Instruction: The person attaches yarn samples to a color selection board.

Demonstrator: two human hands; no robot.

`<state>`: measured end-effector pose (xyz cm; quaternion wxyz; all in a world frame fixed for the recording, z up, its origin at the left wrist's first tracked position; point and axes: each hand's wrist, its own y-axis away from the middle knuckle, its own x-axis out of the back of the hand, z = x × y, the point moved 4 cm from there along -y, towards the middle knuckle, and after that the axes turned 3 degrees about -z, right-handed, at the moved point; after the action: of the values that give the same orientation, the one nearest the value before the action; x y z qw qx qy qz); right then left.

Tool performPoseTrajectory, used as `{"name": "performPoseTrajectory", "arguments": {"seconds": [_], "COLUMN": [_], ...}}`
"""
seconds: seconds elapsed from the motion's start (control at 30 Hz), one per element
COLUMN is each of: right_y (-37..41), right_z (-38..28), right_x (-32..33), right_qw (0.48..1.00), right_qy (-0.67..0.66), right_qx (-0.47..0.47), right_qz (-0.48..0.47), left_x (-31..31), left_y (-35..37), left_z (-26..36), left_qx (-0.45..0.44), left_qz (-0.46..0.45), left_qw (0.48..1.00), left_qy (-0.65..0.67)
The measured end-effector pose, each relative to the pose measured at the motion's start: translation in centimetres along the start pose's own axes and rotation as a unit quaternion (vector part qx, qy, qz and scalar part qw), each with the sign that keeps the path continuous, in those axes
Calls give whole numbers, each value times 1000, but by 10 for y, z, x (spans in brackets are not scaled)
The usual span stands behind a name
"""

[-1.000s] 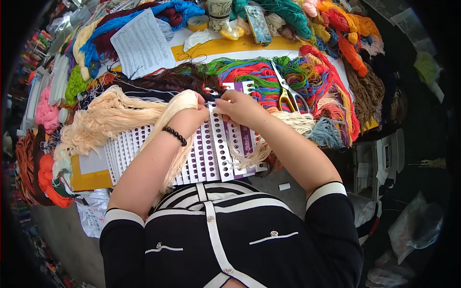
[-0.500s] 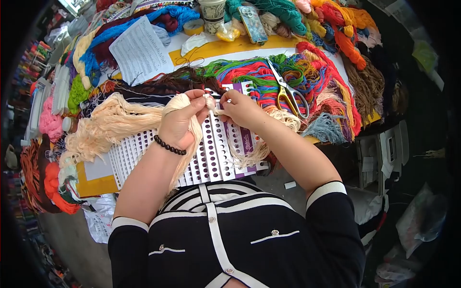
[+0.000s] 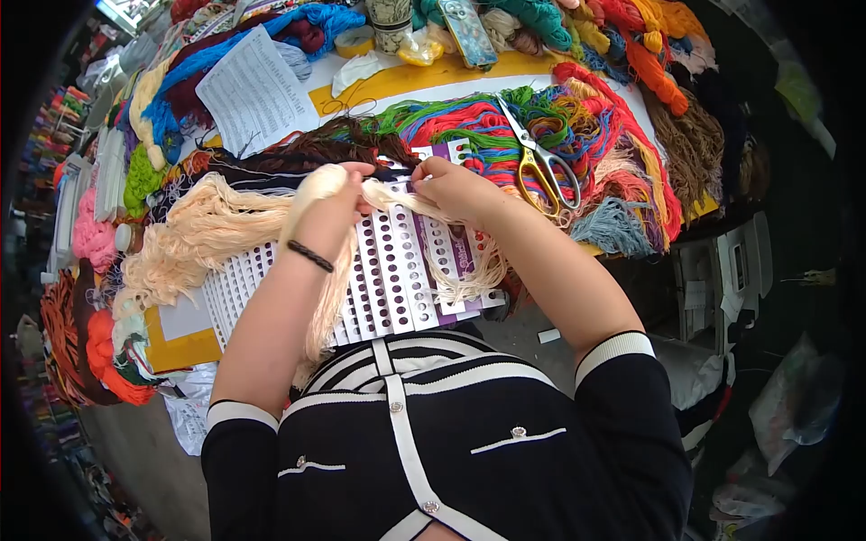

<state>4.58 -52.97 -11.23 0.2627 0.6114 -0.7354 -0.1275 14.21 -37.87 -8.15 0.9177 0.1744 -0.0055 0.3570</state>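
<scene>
A skein of cream embroidery thread is looped over my left hand, which is closed on it. From there a twisted strand runs across to my right hand, whose fingers are pinched on the same cream thread. Beneath both hands lie white thread cards with rows of punched holes and purple printed strips. Loose cream ends trail over the cards below my right hand. A larger peach-cream bundle spreads out left of my left hand.
Gold-handled scissors lie on multicoloured threads right of my hands. A printed sheet, a phone, a patterned cup and a tape roll sit farther back. Colourful skeins ring the table, including orange ones.
My hands have moved apart, drawing a strand of cream thread out between them. My left hand has turned and shifted left, with the skein still over it.
</scene>
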Motion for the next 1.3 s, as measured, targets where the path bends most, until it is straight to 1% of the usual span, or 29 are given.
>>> {"name": "performPoseTrajectory", "arguments": {"seconds": [0.03,0.1,0.13,0.2,0.27,0.33,0.4,0.53,0.57,0.6,0.63,0.67,0.7,0.77,0.8,0.83,0.87,0.9,0.93,0.97,1.0,1.03,1.1,1.13,1.17,1.2,1.23,1.27,1.3], "right_y": [2,5,5,4,-12,-14,-8,-17,-21,-22,-19,-15,-12,-15,-16,-15,-12,-8,5,17,30,45,83,90,95,98,101,103,104], "right_z": [-2,-8,-7,-8,5,10,4,13,16,18,17,12,9,14,14,14,12,8,-3,-12,-27,-46,-88,-95,-102,-103,-104,-104,-104], "right_x": [0,1,1,2,-1,-2,-1,-4,-5,-6,-7,-7,-7,-10,-9,-9,-9,-9,-10,-15,-24,-35,-55,-68,-80,-93,-108,-118,-121], "right_qw": [1000,997,998,995,997,998,993,997,999,1000,1000,999,998,996,992,991,990,988,979,968,962,950,940,909,882,905,914,896,897], "right_qy": [-4,69,65,92,76,60,98,67,40,11,10,23,37,67,97,102,115,129,163,163,118,70,5,-21,-1,-93,-182,-278,-275], "right_qx": [0,22,21,24,27,29,55,26,21,17,16,31,48,62,76,83,79,78,95,150,218,283,334,411,468,414,350,321,322], "right_qz": [0,9,9,23,18,13,40,30,16,2,1,-1,-3,13,29,29,34,41,83,114,117,115,62,70,55,-20,-94,-127,-128], "left_x": [8,28,39,52,68,87,115,185,204,230,259,260,256,248,245,237,221,183,169,144,124,109,89,78,67,60,52,49,49], "left_y": [-3,0,-2,3,7,12,20,43,49,53,57,60,59,49,37,34,35,52,66,85,98,109,128,135,141,146,151,155,157], "left_z": [-11,-8,-10,-4,-2,6,16,38,46,47,49,58,57,51,44,31,24,29,28,31,29,20,14,19,24,30,38,42,39], "left_qx": [23,83,92,90,99,72,45,-11,-27,-24,-52,-81,-81,-122,-131,-87,-77,-11,9,-10,-9,-12,-23,-33,-43,-48,-71,-92,-94], "left_qz": [12,27,20,27,26,18,42,64,73,73,58,44,46,103,148,134,65,-22,8,-21,1,8,23,-28,-80,-76,-82,-89,-88], "left_qw": [994,979,966,961,958,960,952,942,938,938,928,917,917,912,944,946,960,955,957,954,952,960,967,977,982,983,973,961,961], "left_qy": [107,183,240,260,270,271,301,328,338,337,363,389,388,378,264,281,260,295,290,298,306,281,254,209,164,163,204,244,246]}}
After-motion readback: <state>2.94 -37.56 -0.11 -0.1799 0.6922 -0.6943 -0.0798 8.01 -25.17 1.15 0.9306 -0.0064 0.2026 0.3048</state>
